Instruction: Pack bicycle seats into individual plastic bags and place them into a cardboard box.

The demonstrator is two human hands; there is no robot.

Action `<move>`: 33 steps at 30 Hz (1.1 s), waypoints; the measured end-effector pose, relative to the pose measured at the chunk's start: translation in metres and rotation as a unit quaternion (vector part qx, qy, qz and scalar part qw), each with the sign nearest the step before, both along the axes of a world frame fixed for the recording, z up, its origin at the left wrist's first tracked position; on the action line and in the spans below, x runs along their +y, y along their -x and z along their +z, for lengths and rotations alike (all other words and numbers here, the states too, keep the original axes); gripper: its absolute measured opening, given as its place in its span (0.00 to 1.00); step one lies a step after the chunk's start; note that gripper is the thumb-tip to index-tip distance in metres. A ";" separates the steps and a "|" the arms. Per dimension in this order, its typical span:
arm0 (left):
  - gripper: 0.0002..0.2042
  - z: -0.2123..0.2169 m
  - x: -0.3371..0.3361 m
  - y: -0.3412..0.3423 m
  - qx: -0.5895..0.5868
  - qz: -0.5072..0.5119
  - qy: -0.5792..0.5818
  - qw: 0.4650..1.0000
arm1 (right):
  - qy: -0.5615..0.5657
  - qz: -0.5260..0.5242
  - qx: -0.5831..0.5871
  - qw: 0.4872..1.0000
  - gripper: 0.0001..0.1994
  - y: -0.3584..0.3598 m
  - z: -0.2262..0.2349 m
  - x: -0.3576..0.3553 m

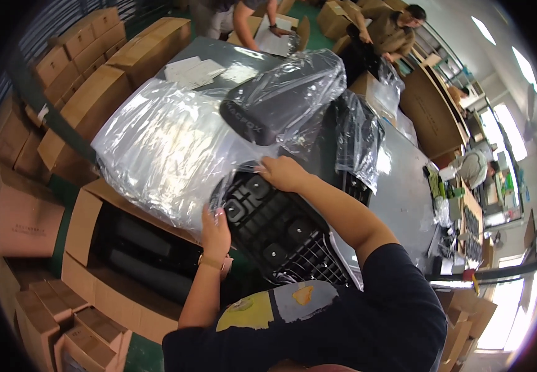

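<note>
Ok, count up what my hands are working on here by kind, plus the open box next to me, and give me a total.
Black ribbed plastic panel under the left hand and right hand: 1
Clear plastic bags (large one by both hands, one around the dark padded part, one beyond it): 3
Dark padded part: 1
Open cardboard box at the left: 1
Total: 6

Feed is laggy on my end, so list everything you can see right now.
Mesh panel: one, black, centre, under both hands.
Plastic bag: one, clear, over the panel's top.
Bagged black part: one, behind it.
Open carton: one, brown, left of the panel.
Stacked cartons: many, brown, upper left.
Table: one, grey.
Co-workers: at least two, far end.
Left hand: gripping bag edge.
Right hand: on bag.
</note>
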State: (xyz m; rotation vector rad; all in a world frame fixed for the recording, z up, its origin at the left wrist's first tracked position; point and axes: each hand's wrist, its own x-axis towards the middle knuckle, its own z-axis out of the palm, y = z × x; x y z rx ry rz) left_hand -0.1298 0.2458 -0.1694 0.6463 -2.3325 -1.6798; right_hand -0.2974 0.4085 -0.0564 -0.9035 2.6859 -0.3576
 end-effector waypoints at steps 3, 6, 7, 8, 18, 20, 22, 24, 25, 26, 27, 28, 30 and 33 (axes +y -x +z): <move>0.30 0.043 -0.013 -0.007 0.076 0.042 -0.054 0.995 | 0.068 -0.003 0.037 0.997 0.20 -0.005 0.047 -0.018; 0.30 0.111 -0.017 0.011 0.145 -0.004 -0.026 0.989 | 0.157 0.003 0.129 0.979 0.19 0.019 0.096 -0.019; 0.30 0.138 -0.019 0.016 0.177 -0.019 -0.014 0.984 | 0.171 -0.002 0.163 0.972 0.18 0.027 0.115 -0.018; 0.30 0.161 -0.016 0.024 0.209 -0.041 -0.008 0.977 | 0.197 -0.014 0.225 0.954 0.18 0.036 0.128 -0.009; 0.29 0.235 0.085 0.023 0.283 -0.259 0.097 0.918 | 0.263 -0.242 0.277 0.892 0.15 0.019 0.138 0.146; 0.28 0.228 0.100 0.042 0.255 -0.277 0.109 0.920 | 0.247 -0.289 0.284 0.880 0.16 0.020 0.131 0.168; 0.29 0.221 0.112 0.073 0.254 -0.276 0.156 0.914 | 0.234 -0.316 0.289 0.873 0.18 0.024 0.130 0.190; 0.29 0.218 0.121 0.108 0.275 -0.274 0.191 0.901 | 0.200 -0.356 0.285 0.867 0.20 0.040 0.130 0.205; 0.28 0.222 0.126 0.116 0.219 -0.292 0.154 0.918 | 0.162 -0.386 0.277 0.865 0.22 0.043 0.129 0.210; 0.28 0.216 0.131 0.128 0.228 -0.290 0.156 0.916 | 0.164 -0.391 0.262 0.867 0.25 0.042 0.125 0.214; 0.27 0.202 0.133 0.136 0.235 -0.288 0.157 0.915 | 0.167 -0.399 0.259 0.863 0.25 0.040 0.116 0.219; 0.27 0.183 0.134 0.139 0.233 -0.293 0.162 0.913 | 0.148 -0.413 0.231 0.868 0.26 0.038 0.103 0.220; 0.26 0.148 0.139 0.139 0.224 -0.298 0.208 0.904 | 0.134 -0.421 0.198 0.875 0.27 0.029 0.069 0.227; 0.26 0.115 0.141 0.122 0.085 -0.297 0.227 0.924 | 0.115 -0.452 0.180 0.866 0.28 0.012 0.023 0.229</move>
